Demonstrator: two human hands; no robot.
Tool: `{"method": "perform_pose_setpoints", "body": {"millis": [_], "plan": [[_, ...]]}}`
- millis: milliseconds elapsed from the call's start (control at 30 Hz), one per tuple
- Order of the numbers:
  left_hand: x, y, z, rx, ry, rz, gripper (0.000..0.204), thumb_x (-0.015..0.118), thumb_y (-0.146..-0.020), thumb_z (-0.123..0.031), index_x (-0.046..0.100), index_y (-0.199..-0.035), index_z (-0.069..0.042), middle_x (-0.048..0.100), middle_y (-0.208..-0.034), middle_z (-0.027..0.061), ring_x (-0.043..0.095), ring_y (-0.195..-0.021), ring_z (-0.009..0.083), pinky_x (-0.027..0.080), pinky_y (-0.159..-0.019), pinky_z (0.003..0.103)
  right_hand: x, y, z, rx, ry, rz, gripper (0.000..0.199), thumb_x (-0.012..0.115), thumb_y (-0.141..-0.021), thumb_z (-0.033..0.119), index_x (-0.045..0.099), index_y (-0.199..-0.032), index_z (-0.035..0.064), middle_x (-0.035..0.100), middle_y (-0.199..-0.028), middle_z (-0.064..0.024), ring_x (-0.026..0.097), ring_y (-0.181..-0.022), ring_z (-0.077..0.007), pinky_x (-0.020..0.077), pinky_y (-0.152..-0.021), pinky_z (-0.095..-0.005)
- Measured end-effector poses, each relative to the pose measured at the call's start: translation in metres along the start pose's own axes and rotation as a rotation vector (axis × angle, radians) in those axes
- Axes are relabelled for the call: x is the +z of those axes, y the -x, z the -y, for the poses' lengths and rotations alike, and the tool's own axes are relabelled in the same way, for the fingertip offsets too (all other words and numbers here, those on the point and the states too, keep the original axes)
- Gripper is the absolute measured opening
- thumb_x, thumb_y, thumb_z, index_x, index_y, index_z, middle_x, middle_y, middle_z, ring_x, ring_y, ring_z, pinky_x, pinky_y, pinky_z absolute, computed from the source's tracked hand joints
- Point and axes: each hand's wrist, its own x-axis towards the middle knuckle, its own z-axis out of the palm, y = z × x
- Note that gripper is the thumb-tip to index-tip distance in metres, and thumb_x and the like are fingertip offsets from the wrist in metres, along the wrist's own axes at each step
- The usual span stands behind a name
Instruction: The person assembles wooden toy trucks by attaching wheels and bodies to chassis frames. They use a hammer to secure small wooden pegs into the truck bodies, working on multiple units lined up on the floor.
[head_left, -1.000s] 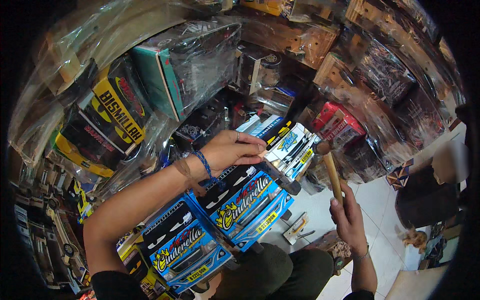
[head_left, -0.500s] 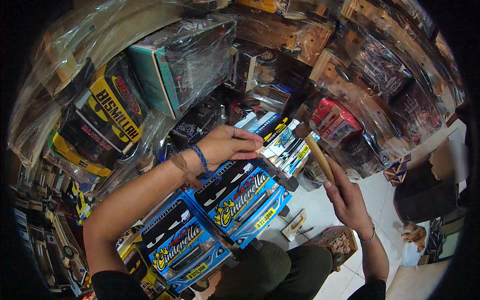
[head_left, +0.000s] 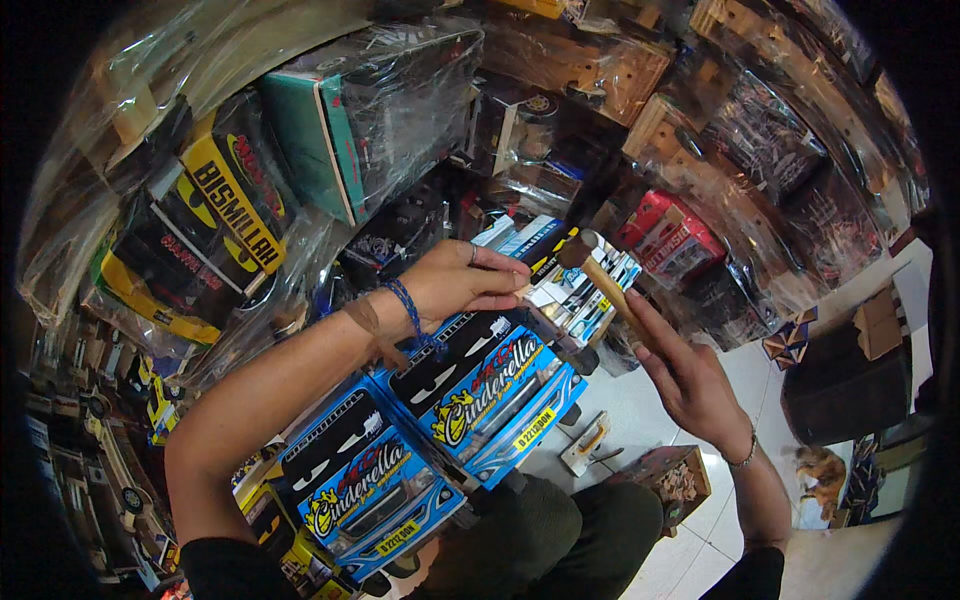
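Right of centre, the right hand [head_left: 692, 388] grips a hammer [head_left: 606, 289], now shifted over the white toy truck [head_left: 574, 308], seemingly within striking reach of the small pale piece [head_left: 524, 288] the left hand [head_left: 450, 290] pinches.

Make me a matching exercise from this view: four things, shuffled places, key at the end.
Things:
1. Hammer
2. Blue braided bracelet
3. Red toy vehicle
4. Box of wood pieces

Places:
A. On the white tiled floor
B. Around the wrist of the left hand
C. In the grip of the right hand
D. Among the stacked goods

Pairs: 1-C, 2-B, 3-D, 4-A
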Motion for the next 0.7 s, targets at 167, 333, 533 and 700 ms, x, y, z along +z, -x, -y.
{"method": "perform_pose_setpoints", "body": {"millis": [167, 333, 533, 700], "plan": [[0.0, -0.002, 0.001, 0.004, -0.016, -0.012, 0.031, 0.07, -0.093, -0.007, 0.064, -0.118, 0.009, 0.067, -0.114, 0.016, 0.069, -0.101, 0.02, 0.06, -0.092, 0.027, -0.007, -0.004, 0.002, -0.058, 0.106, 0.029, 0.062, 0.057, -0.098, 0.007, 0.038, -0.155, 0.0192, 0.066, -0.106, -0.0259, 0.064, -0.076, -0.0442, 0.0524, -0.073, -0.043], [-0.003, -0.003, 0.003, 0.018, 0.011, 0.002, 0.033, 0.071, -0.093, -0.008, 0.063, -0.12, 0.009, 0.068, -0.113, 0.0155, 0.069, -0.1, 0.0183, 0.059, -0.091, 0.025, 0.004, -0.004, -0.004, -0.081, 0.145, -0.169, 0.065, 0.06, -0.097, 0.011, 0.035, -0.156, 0.024, 0.068, -0.089, -0.0218, 0.066, -0.071, -0.0399, 0.0525, -0.065, -0.0475], [-0.003, -0.005, 0.005, 0.029, -0.014, -0.008, 0.032, 0.072, -0.092, -0.008, 0.064, -0.118, 0.009, 0.069, -0.112, 0.0164, 0.071, -0.097, 0.0193, 0.06, -0.089, 0.026, 0.006, -0.006, -0.014, -0.016, 0.321, 0.083, 0.069, 0.06, -0.097, 0.012, 0.03, -0.158, 0.0255, 0.069, -0.086, -0.0185, 0.065, -0.067, -0.0375, 0.0523, -0.061, -0.0473], [-0.002, -0.004, 0.003, 0.027, -0.007, -0.013, 0.033, 0.074, -0.091, -0.009, 0.065, -0.117, 0.009, 0.069, -0.111, 0.0162, 0.071, -0.096, 0.0188, 0.06, -0.088, 0.025, 0.002, -0.009, -0.013, -0.181, 0.252, -0.215, 0.071, 0.061, -0.097, 0.012, 0.029, -0.158, 0.0265, 0.069, -0.088, -0.0174, 0.066, -0.07, -0.0372, 0.0529, -0.062, -0.0468]]}}
